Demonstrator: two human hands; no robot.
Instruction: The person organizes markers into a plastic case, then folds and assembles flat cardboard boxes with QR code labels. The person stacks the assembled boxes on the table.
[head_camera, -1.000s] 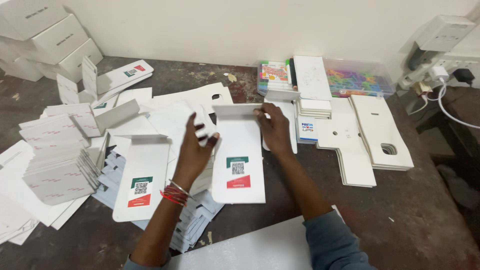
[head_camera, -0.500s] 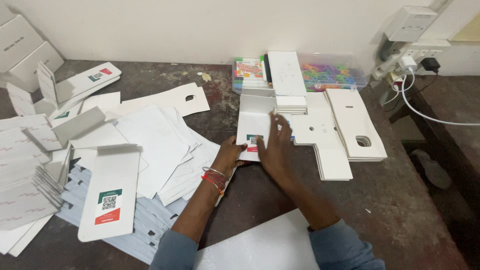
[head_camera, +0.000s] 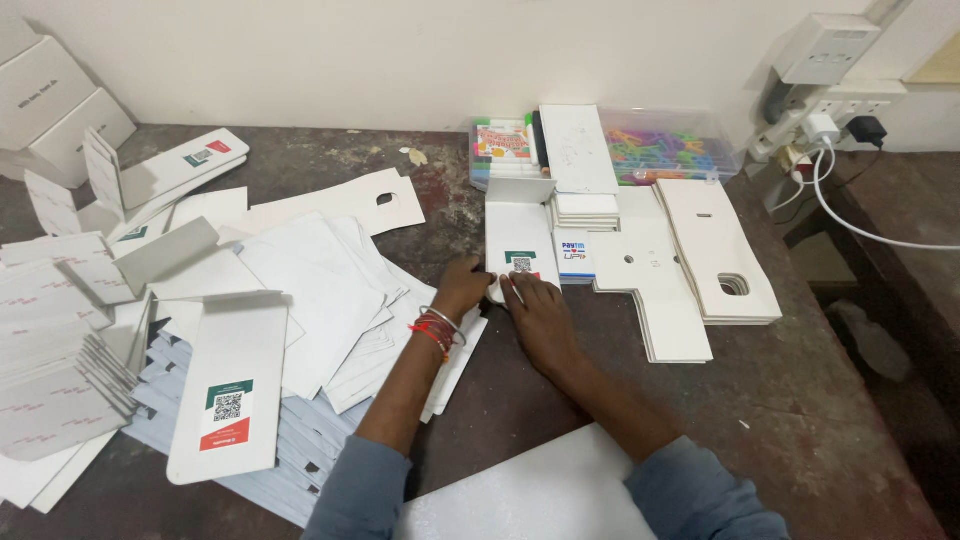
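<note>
The lower edge of a white card stand (head_camera: 521, 243) is pressed flat against the table (head_camera: 780, 400) by the left hand (head_camera: 462, 287) and right hand (head_camera: 535, 310), fingers spread, nothing gripped. Beyond them, die-cut white boards (head_camera: 690, 270) are stacked.

We see both hands meeting at the near edge of a folded card stand (head_camera: 521, 245) lying flat on the table (head_camera: 800, 400), the left hand (head_camera: 462, 288) just left of the right hand (head_camera: 535, 315). Behind the stand sits a clear box of clips (head_camera: 665, 150), with a pack of markers (head_camera: 503, 142) to its left. Right of the stand lies a stack of die-cut boards (head_camera: 715, 250). Left of the hands spreads a heap of loose sheets (head_camera: 320, 280), and on its near left side rests another flat card stand (head_camera: 230, 390). Far left, bundles of flat cards (head_camera: 55, 350) pile up, with boxes (head_camera: 50, 100) behind them against the wall.
</note>
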